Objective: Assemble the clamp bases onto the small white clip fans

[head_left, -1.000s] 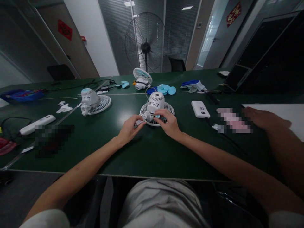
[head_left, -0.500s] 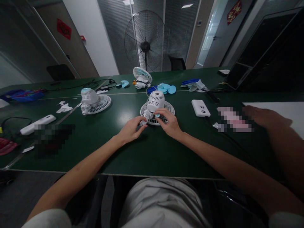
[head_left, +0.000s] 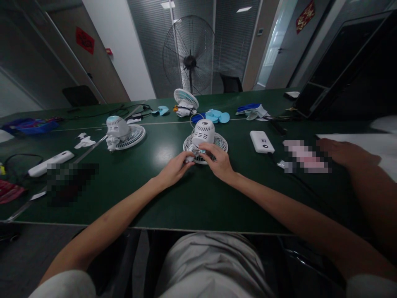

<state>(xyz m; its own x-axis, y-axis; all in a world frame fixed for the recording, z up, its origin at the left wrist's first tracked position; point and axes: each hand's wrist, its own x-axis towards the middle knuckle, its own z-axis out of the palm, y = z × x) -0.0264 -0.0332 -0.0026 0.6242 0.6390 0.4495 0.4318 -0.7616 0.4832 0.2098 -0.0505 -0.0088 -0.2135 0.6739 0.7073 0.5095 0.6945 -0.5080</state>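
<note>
White fan [head_left: 204, 132] — just beyond hands [head_left: 172, 169] [head_left: 219, 162], touching

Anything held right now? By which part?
Left hand and right hand both work at the small joint on the near side of the middle white fan; exactly what each grips is too small to tell.

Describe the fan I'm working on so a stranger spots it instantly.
On the green table, mid-picture, a white desk fan lies grille down, motor housing up. Unlike the fan to its left or the tilted fan behind, it has your left hand and right hand at its near side.
</note>
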